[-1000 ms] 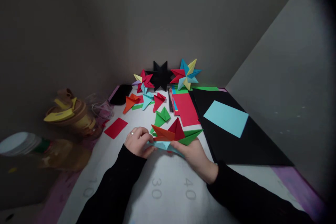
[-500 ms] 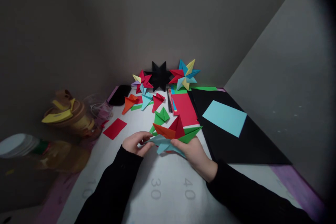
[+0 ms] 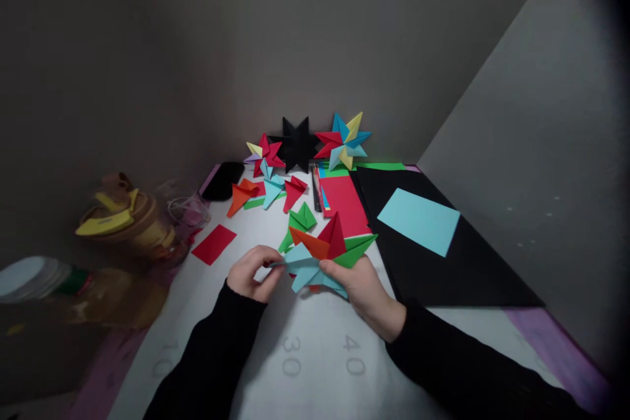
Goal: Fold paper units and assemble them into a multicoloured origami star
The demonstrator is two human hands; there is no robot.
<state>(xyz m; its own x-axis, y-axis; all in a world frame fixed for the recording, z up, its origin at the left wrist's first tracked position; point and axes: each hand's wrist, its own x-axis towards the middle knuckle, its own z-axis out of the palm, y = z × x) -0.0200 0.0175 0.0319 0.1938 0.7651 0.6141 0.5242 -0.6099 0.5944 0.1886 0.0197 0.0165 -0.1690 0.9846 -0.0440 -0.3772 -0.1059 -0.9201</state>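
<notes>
Drew the left hand (image 3: 253, 273) slightly leftward, away from the middle of the multicoloured paper star (image 3: 319, 249), baring more of the light-blue point (image 3: 298, 256) at its left. Pinched that point near its tip between left thumb and fingers; gripped the star's right side in the right hand (image 3: 367, 289), thumb laid across the front. Held it over the near part of the surface (image 3: 322, 367), contact not clear. Judged the step as adjusting that point beside its orange neighbour, with the next move calling for a light left pinch and a steady right hold. Had a green folded piece (image 3: 302, 216) just beyond, a red card (image 3: 214, 245) farther left, and a light-blue sheet (image 3: 418, 220) on black board (image 3: 418, 282) to the right.
</notes>
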